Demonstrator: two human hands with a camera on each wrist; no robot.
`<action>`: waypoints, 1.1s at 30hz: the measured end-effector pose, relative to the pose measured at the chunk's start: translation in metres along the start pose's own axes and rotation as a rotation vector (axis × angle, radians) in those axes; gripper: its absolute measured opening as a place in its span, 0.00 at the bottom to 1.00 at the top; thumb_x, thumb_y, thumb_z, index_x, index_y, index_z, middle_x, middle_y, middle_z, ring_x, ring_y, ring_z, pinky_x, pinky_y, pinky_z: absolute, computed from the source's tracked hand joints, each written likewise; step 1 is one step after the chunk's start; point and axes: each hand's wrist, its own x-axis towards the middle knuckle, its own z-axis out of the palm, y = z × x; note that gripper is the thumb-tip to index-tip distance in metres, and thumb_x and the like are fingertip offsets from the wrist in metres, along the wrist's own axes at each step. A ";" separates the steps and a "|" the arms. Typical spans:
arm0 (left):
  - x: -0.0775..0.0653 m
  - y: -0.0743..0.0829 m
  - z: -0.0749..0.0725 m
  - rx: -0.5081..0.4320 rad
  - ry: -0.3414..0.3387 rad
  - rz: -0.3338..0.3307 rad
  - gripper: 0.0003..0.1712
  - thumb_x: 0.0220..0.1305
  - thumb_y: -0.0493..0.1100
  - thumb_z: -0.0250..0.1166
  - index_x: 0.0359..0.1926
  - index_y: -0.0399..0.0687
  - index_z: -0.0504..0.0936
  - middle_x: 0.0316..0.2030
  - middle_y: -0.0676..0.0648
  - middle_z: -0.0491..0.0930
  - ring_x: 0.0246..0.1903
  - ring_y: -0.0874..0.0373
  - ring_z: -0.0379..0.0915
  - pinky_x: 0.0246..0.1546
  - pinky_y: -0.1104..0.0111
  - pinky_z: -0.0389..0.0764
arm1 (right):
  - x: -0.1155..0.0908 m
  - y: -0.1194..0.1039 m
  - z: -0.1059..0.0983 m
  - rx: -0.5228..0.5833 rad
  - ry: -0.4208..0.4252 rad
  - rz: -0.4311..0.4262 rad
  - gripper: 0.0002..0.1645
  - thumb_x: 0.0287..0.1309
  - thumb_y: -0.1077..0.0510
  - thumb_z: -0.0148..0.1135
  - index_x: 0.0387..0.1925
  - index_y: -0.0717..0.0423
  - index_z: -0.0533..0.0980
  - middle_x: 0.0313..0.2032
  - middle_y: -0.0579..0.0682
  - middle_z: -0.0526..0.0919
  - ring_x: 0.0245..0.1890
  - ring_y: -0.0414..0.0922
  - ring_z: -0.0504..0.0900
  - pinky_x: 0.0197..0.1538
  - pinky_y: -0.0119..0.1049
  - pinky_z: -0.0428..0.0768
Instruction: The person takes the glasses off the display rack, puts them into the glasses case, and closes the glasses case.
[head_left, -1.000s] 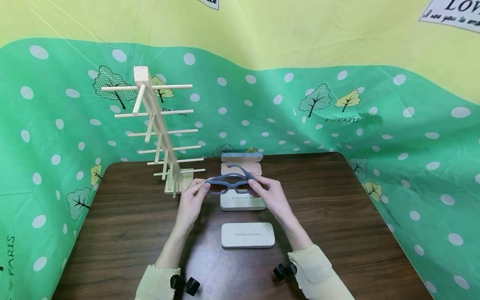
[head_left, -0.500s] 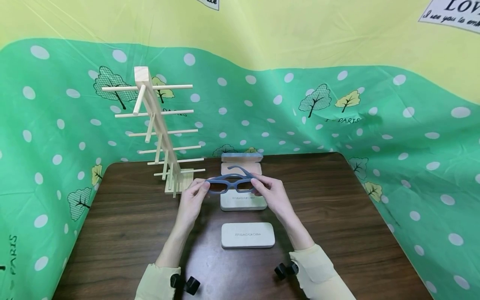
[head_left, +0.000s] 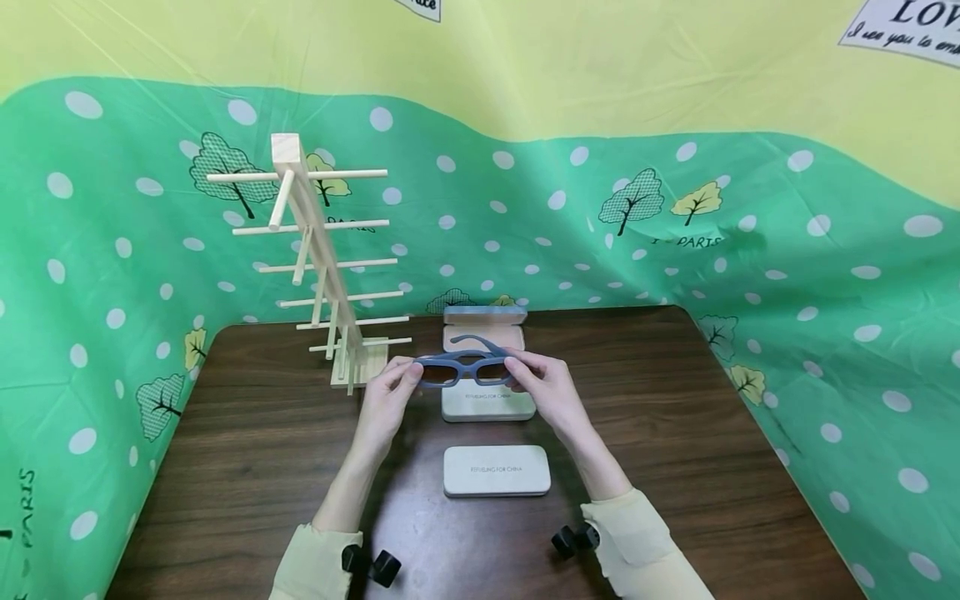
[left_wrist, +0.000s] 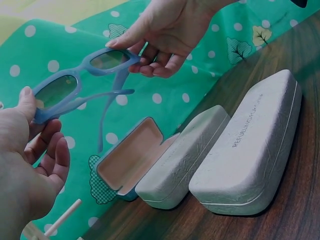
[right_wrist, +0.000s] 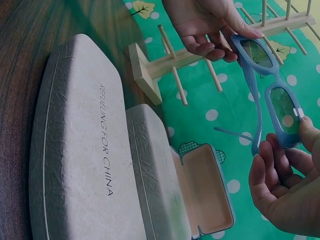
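A pair of blue-framed sunglasses [head_left: 465,356] is held up over the table between both hands, with its temples unfolded and pointing away. My left hand [head_left: 386,402] pinches one end of the frame, thumb on the front beside the lens. At the opposite end, my right hand [head_left: 551,398] pinches the other corner the same way. Below and behind the sunglasses lies a closed pale glasses case [head_left: 487,406]. Nearer the front sits a second closed pale case [head_left: 497,471] with printed lettering. Farthest back, an open case [right_wrist: 207,190] shows a pinkish lining.
On the left stands a wooden rack [head_left: 318,242] with pegs sticking out at several heights, its square base close behind the left hand. The dark wood table [head_left: 660,433] ends at a green and yellow patterned cloth [head_left: 555,233] hung around it.
The sunglasses have turned slightly, their right end shifting a little to the right with the right hand. The cases and rack stay where they were.
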 end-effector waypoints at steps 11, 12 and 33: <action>0.001 0.000 0.000 0.002 -0.003 -0.002 0.19 0.75 0.45 0.61 0.47 0.31 0.88 0.39 0.52 0.80 0.37 0.61 0.74 0.44 0.70 0.78 | 0.001 0.002 0.000 0.000 0.008 0.012 0.20 0.73 0.53 0.61 0.59 0.60 0.82 0.43 0.62 0.88 0.34 0.39 0.82 0.43 0.27 0.85; 0.001 0.000 0.000 0.001 -0.003 -0.003 0.19 0.75 0.45 0.62 0.47 0.31 0.88 0.39 0.52 0.79 0.37 0.61 0.74 0.44 0.70 0.77 | 0.001 0.003 0.000 -0.002 0.013 0.016 0.20 0.73 0.53 0.61 0.59 0.60 0.82 0.43 0.62 0.87 0.34 0.39 0.82 0.43 0.27 0.85; 0.004 0.001 0.003 -0.052 -0.036 -0.020 0.19 0.75 0.42 0.62 0.47 0.26 0.86 0.37 0.56 0.79 0.39 0.62 0.73 0.45 0.70 0.76 | -0.002 -0.006 -0.001 -0.042 0.102 0.024 0.17 0.70 0.54 0.65 0.52 0.63 0.85 0.47 0.62 0.84 0.36 0.42 0.77 0.42 0.33 0.79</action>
